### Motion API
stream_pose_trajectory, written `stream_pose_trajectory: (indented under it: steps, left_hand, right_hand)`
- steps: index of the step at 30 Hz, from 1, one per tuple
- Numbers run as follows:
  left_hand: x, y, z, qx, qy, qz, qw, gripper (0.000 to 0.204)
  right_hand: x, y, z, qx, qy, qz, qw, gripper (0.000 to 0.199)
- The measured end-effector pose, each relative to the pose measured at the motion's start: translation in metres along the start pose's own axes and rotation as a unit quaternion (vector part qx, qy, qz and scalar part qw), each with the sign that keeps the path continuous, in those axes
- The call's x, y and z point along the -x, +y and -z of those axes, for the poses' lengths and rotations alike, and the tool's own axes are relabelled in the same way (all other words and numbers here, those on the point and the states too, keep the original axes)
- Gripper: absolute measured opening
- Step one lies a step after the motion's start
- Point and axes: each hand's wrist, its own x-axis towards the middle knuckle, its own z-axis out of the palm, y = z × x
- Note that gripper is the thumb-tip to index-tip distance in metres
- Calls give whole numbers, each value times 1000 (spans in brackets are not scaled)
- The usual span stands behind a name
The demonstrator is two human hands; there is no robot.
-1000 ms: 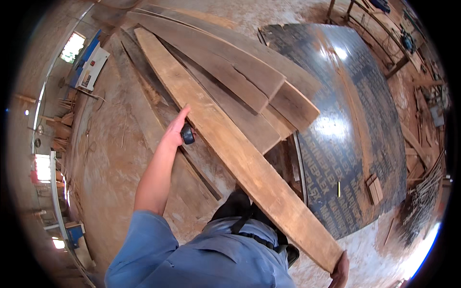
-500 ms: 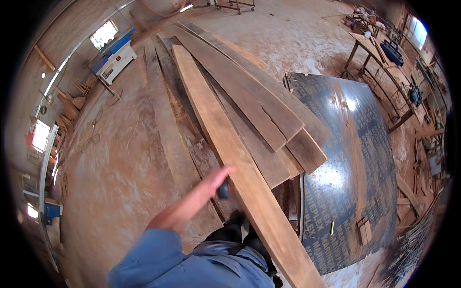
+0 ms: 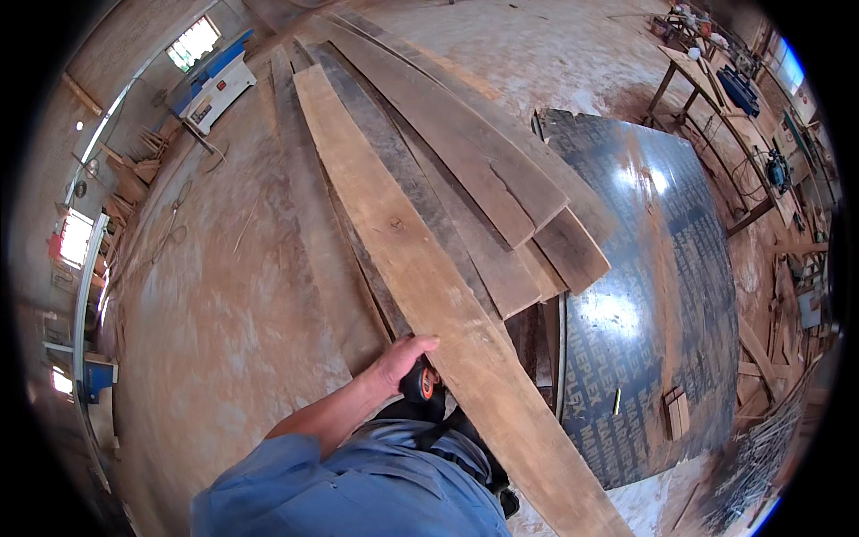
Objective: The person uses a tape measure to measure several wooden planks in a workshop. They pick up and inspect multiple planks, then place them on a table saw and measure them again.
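Observation:
A long light-brown wooden plank runs from the far left of a stack of boards to the lower edge, its broad face with a knot upward. At the plank's left edge is my left hand, thumb stretched onto the wood. Beneath the thumb, a black and orange tape measure sits in the curled fingers, which are partly hidden. My right hand is out of sight.
Several darker boards lie fanned out under and beside the plank. To the right is a glossy black panel with a small wood block and a yellowish strip. A workbench stands at far right, a blue-and-white machine at far left.
The plank has rolled over from its narrow edge, so its broad, knotted face now shows. Its far end has swung left. My left hand stays at its edge, and the tape measure shows more.

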Motion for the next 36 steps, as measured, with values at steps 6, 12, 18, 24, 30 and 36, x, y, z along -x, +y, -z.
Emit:
stream_pose_trajectory:
  steps: [6,12,18,24,30,36]
  left_hand:
    - [-9,24,58,68,-78,-17,994,35]
    - [-36,61,85,62,-41,-20,997,52]
    - [-55,107,107,110,-165,-43,979,80]
    - [-78,121,103,161,-239,-112,951,89]
    - [-79,112,97,123,-180,-94,971,75]
    - [-96,69,126,205,-167,-46,963,68]
  right_hand:
    - [0,-13,-12,14,0,15,1000,72]
    - [3,-29,-32,28,8,30,999,71]
    - [9,-41,-41,30,16,32,999,71]
    - [18,-44,-45,33,30,38,998,70]
    - [30,-42,-47,34,36,35,998,69]
    - [33,-37,-47,28,35,27,999,69]
